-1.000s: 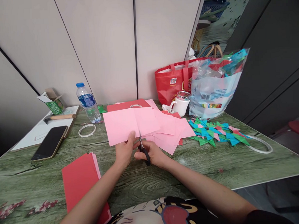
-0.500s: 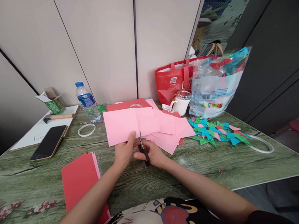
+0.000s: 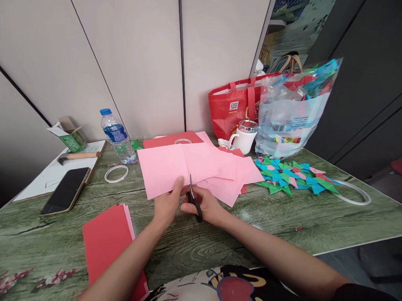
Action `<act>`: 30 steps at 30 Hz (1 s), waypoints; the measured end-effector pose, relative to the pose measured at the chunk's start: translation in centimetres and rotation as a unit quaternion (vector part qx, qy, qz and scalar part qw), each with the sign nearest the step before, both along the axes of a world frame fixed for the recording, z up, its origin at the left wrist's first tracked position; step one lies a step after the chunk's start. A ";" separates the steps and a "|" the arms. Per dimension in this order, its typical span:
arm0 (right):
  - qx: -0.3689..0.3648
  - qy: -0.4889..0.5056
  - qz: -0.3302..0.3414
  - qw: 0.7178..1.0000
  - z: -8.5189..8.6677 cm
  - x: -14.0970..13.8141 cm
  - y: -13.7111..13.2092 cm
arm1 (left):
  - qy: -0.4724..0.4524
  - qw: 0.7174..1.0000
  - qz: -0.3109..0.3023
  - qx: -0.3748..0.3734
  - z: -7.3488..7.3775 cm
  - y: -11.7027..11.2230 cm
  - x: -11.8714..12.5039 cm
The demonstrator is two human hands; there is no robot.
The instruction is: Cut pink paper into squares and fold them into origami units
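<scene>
My left hand pinches the lower edge of a pink sheet of paper, thumb on top and the fingers underneath. A crease runs down the sheet near its middle. In my right hand is a pair of scissors with black handles. Their blades point away from me and sit at the sheet's lower edge, beside the crease and close to my left fingertips. More pink sheets lie loosely spread behind and to the right, with a red sheet at the back.
A red and pink paper stack lies front left. Left are a phone, hammer, water bottle and tape ring. Right are a white mug, plastic bag, red bag and folded paper pieces.
The pink sheet has tilted slightly and its right part reaches a little farther right. Both hands keep nearly the same place, the scissors having shifted slightly right.
</scene>
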State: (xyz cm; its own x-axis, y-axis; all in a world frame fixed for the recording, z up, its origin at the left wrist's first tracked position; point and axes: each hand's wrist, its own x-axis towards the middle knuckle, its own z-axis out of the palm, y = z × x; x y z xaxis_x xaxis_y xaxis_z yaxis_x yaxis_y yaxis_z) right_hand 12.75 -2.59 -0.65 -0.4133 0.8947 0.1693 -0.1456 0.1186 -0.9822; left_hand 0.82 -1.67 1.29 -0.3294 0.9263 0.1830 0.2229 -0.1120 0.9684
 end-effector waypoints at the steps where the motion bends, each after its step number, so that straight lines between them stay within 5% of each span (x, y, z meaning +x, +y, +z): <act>1: 0.001 0.000 0.000 1.000 0.0 0.0 0.0 | 0.008 1.000 0.000 -0.002 0.0 0.0 0.0; 30: -0.030 0.013 -0.024 0.999 -1.1 -0.5 0.1 | -0.017 0.999 -0.022 0.021 -1.4 0.6 -0.6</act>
State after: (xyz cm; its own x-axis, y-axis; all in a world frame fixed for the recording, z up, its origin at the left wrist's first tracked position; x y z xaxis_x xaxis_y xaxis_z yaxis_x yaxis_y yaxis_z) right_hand 12.26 -2.46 -1.72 -0.3653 0.9226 0.1242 -0.1667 0.0665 -0.9838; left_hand 0.25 -1.05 -0.10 -0.2960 0.9313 0.2121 0.1842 -0.1622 0.9694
